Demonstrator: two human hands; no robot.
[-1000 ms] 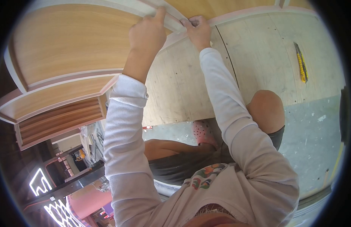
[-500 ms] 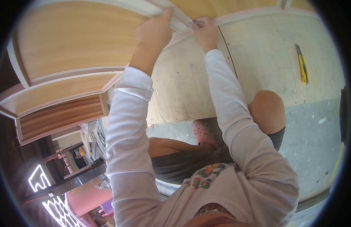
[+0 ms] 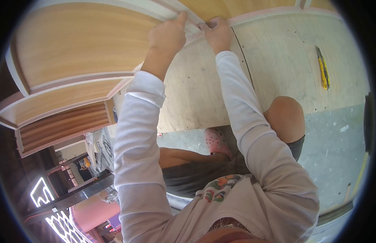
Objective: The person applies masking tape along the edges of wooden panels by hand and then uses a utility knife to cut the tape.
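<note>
My left hand (image 3: pixel 167 36) is at the pale edging (image 3: pixel 149 5) of a wood-panelled piece, its index finger stretched along the edging and its other fingers curled under, partly hidden. To its right, my right hand (image 3: pixel 218 35) is bent at the corner where the edging meets the plywood board (image 3: pixel 192 93). Its thumb points toward the left hand and its fingers are curled. Whatever lies between those fingers is too small to make out. The large tan panel (image 3: pixel 87 44) is left of both hands.
A yellow utility knife (image 3: pixel 322 69) with its blade out lies on the plywood at the right. My bent knee (image 3: pixel 284 119) and a pink clog (image 3: pixel 217 141) are below. Brown slats (image 3: pixel 66 125), a cluttered surface (image 3: pixel 99 150) and lit white tubes (image 3: pixel 42 192) are at the left.
Both hands have shifted only slightly. My right hand is a little further left and its thumb reaches out more toward the edging.
</note>
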